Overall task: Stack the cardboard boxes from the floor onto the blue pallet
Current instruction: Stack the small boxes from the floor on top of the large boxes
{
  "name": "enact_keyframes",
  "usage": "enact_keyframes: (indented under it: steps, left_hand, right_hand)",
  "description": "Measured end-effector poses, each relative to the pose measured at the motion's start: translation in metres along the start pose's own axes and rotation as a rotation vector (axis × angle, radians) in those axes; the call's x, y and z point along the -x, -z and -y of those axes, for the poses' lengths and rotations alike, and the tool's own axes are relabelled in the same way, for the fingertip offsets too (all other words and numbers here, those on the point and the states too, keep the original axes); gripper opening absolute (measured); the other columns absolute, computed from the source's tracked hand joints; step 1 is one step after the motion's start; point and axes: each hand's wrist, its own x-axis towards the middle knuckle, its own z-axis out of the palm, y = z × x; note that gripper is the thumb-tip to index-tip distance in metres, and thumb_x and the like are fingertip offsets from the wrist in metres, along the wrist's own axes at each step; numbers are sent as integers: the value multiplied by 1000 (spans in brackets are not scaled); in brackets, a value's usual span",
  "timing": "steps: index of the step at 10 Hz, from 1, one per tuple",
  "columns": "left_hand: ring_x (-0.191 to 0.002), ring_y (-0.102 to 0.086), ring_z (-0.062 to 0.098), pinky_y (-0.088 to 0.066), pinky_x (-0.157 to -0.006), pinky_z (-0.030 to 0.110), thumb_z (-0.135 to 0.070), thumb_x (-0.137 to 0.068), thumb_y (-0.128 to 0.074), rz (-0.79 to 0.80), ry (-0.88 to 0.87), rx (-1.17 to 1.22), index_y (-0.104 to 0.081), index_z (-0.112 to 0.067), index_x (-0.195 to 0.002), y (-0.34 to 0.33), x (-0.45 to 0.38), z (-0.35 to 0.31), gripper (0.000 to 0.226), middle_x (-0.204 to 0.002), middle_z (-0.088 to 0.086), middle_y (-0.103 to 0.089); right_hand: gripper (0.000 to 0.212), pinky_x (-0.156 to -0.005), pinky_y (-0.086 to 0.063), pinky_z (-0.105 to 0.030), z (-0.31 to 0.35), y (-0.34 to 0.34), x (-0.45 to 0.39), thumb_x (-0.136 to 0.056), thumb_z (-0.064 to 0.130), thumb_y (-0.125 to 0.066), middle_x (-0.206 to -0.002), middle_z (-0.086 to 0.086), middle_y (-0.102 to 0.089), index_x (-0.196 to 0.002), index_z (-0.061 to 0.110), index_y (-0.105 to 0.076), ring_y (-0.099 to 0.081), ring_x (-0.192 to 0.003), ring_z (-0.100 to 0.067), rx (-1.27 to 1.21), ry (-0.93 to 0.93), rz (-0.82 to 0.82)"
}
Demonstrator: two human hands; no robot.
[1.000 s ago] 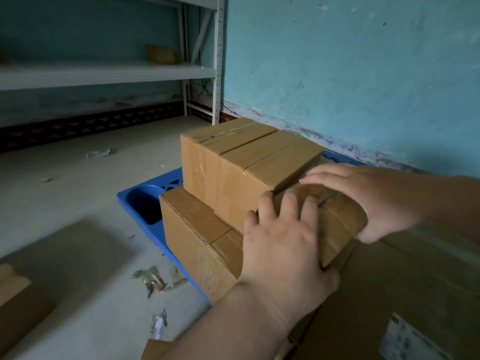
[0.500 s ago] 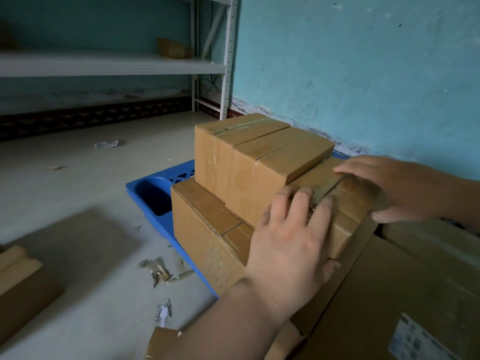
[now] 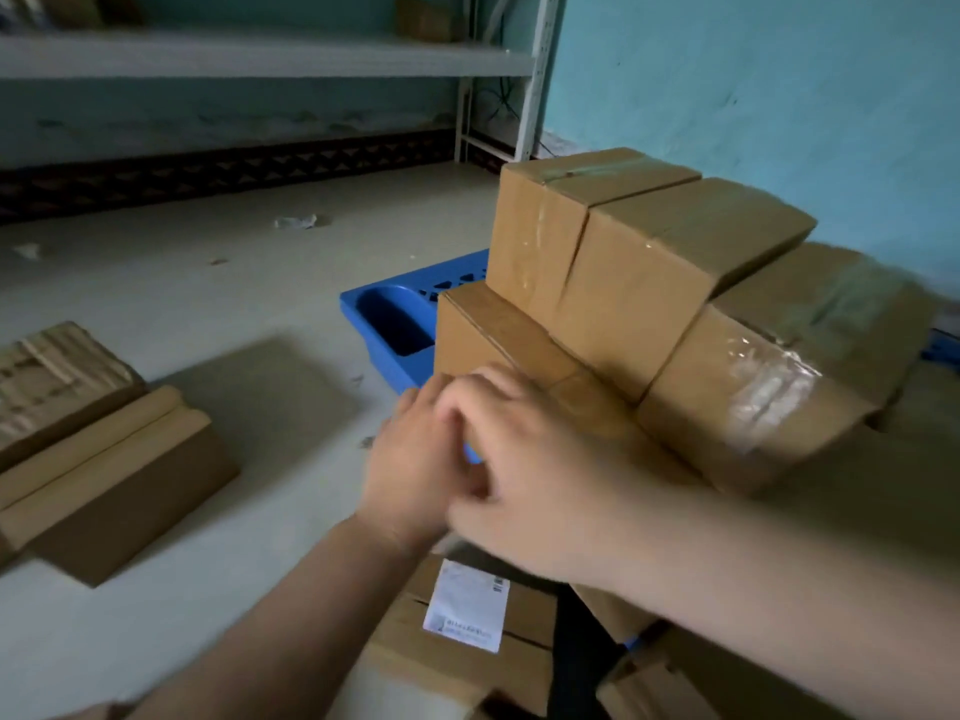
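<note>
A blue pallet (image 3: 387,317) lies on the floor by the teal wall, carrying a stack of cardboard boxes. A tall top box (image 3: 623,252) rests on a lower box (image 3: 493,337). Beside them on the right sits a box with clear tape (image 3: 769,387). My left hand (image 3: 410,459) and my right hand (image 3: 530,475) hover together in front of the lower box's near corner, blurred, with loosely bent fingers and nothing in them. The right hand partly covers the left hand's fingers.
More boxes lie on the floor: a flat one (image 3: 109,480) and a corrugated one (image 3: 47,376) at the left, and one with a white label (image 3: 467,600) below my hands. A metal shelf (image 3: 260,54) stands at the back, and paper scraps (image 3: 296,220) dot the floor.
Both hands have come off the taped right-hand box and moved left and down, meeting in front of the stack. My view has swung left and down, showing more floor boxes.
</note>
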Motion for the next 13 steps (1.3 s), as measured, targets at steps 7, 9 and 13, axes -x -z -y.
enact_keyframes:
  steps: [7,9,13]
  left_hand:
    - [-117,-56,31,-56,-73,45,-66,-38,-63,748,-80,-360,-34,-14,-135,-110,66,104,114,-131,1,-55]
    - [-57,-66,7,-48,-36,20,-49,-43,-47,445,-41,-413,-48,-24,-99,-69,75,130,61,-85,-9,-48]
    - [-97,-58,25,-54,-75,38,-66,-27,-54,204,269,-431,-44,-19,-125,243,-4,51,110,-107,2,-55]
  right_hand:
    - [70,-107,-16,-65,-77,-209,-41,-94,26,-47,-150,-14,-21,-148,7,-7,-21,-138,-31,207,-347,380]
    - [65,-52,-52,-27,-51,-196,-60,-30,55,-80,-68,11,-64,-86,27,-64,-62,-58,-8,310,-134,36]
    - [120,-114,-9,-52,86,104,-91,-58,49,-77,-149,-6,-10,-146,21,0,-13,-137,-30,394,330,-64]
